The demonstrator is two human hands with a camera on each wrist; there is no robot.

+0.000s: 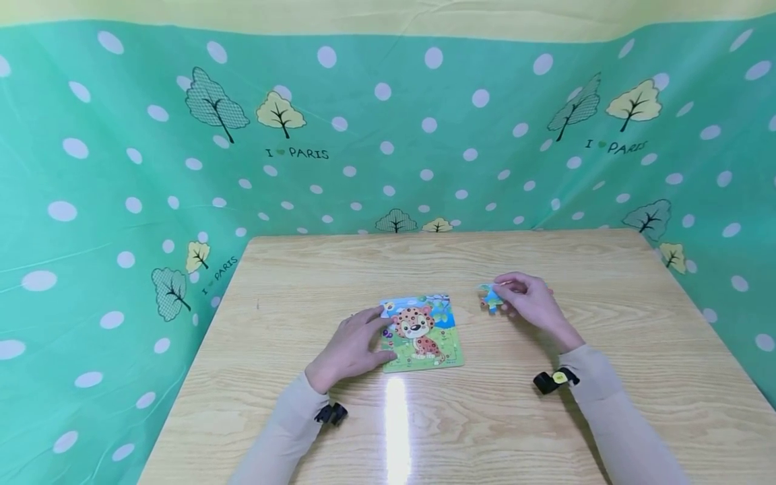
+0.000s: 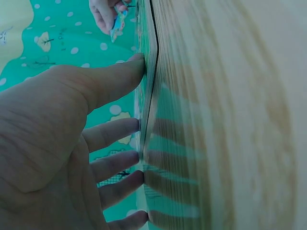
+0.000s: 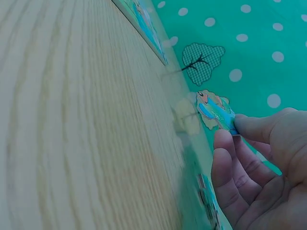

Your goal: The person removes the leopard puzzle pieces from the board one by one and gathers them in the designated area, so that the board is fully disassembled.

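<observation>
A square jigsaw puzzle (image 1: pixel 418 330) with a spotted leopard cub on blue and green lies on the table. My left hand (image 1: pixel 353 343) rests at its left side, thumb and index fingertips touching the board, fingers fairly straight; in the left wrist view the other fingertips of that hand (image 2: pixel 57 139) reach the table. To the right of the board, my right hand (image 1: pixel 530 302) pinches a blue and green jigsaw piece (image 1: pixel 492 300) between thumb and fingers, raised above the table. The right wrist view shows this piece (image 3: pixel 218 112) side-on.
Below the right hand, a small stack of pieces (image 3: pixel 208 201) sits on the wooden table (image 1: pixel 303 269), mostly hidden in the head view. A green dotted cloth (image 1: pixel 364 182) hangs behind the table and along both sides. Light glares (image 1: pixel 397 424) off the wood in front of the board.
</observation>
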